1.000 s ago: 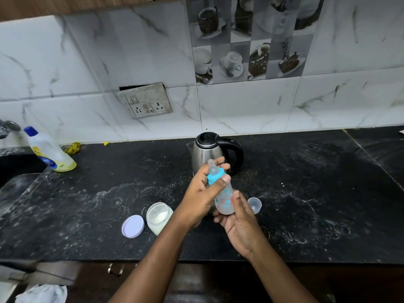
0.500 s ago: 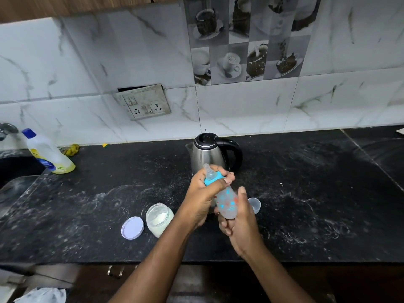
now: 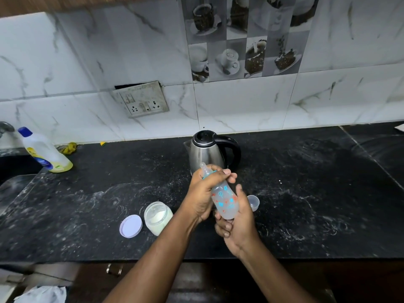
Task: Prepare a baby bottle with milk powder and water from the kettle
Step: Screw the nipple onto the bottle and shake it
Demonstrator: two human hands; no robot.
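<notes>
Baby bottle [image 3: 225, 201] is held above the black countertop [image 3: 306, 193], in both hands, tilted so that its teat leans up and to the left. It is translucent, with small blue and red figures printed on its side. The right hand [image 3: 237, 225] is closed around the bottom of the bottle from below, with the thumb up along the right side. The left hand [image 3: 204, 191] is wrapped tight around the blue collar at the top, and the clear teat comes out above the fingers.

On the counter to the left of the arms stands an open jar [image 3: 157, 216] with white milk powder inside. Its pale purple lid [image 3: 130, 226] lies flat just beside it, on the left, with the inner side up. To the right of the hands, near the right thumb, a small clear cap [image 3: 253, 202] stands on the counter with its open side up.

Behind the hands stands a steel kettle [image 3: 206, 153] with a black lid and black handle; the handle points to the right. Far to the left, near the sink edge, is a bottle of yellow liquid [image 3: 44, 153] with a blue cap. On the marble wall tiles behind is a switch and socket plate [image 3: 142, 100].
</notes>
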